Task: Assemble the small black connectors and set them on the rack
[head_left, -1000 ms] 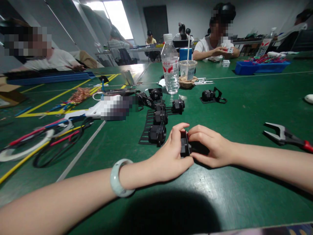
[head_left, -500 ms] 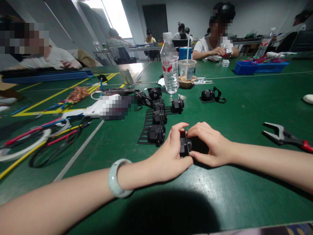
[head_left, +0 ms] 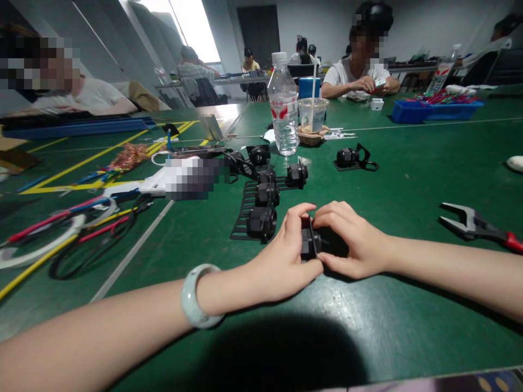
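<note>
A black, faceted, plastic-looking fitting point(head_left: 307, 244) with a thin upright plate is held between the left hand point(head_left: 281, 265), by which its body is cupped, and the right hand point(head_left: 356, 244), by whose fingertips its plate is grasped. Beyond and left of the fitting, matching black hexagonal nuts point(head_left: 261, 222) are lined up along a flat, slotted strip point(head_left: 241, 223); to the fitting's right, grey metal pliers point(head_left: 472, 225) with black-and-red handles are laid on the glossy green worktop point(head_left: 429, 326).

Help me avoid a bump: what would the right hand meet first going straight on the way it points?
Most likely the black part, which the right hand seems to touch; the left hand comes just beyond. Exact contact is hard to judge here.
</note>
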A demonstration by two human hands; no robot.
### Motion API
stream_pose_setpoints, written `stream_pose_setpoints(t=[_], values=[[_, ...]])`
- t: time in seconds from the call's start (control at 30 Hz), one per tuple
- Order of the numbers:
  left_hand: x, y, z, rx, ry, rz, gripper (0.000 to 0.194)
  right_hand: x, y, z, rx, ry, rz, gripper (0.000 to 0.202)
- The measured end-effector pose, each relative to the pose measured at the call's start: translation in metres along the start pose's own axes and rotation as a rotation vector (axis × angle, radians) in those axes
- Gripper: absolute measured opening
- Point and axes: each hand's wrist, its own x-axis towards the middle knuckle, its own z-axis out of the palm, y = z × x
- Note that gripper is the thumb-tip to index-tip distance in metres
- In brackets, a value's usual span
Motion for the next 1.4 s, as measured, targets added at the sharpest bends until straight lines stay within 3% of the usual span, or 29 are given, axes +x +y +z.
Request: stream_pose_setpoints(t=[0.2, 0.6, 1.4], values=[[0.0002, -0.0008, -0.0001, -0.028, -0.013, 0.012, 0.068, -0.0006, -0.0001, 0.0004, 0.06, 0.01, -0.072, 0.036], [0.0014, -0.0003, -0.0009, 0.018, -0.019, 0.013, 0.071, -0.0004, 0.0024, 0.003, 0.059, 0.02, -0.153, 0.019], [0.0009, -0.0016, -0.0001, 0.038, -0.006, 0.025, 0.068, -0.0007, -0.0017, -0.0007, 0.106, 0.036, -0.025, 0.029]])
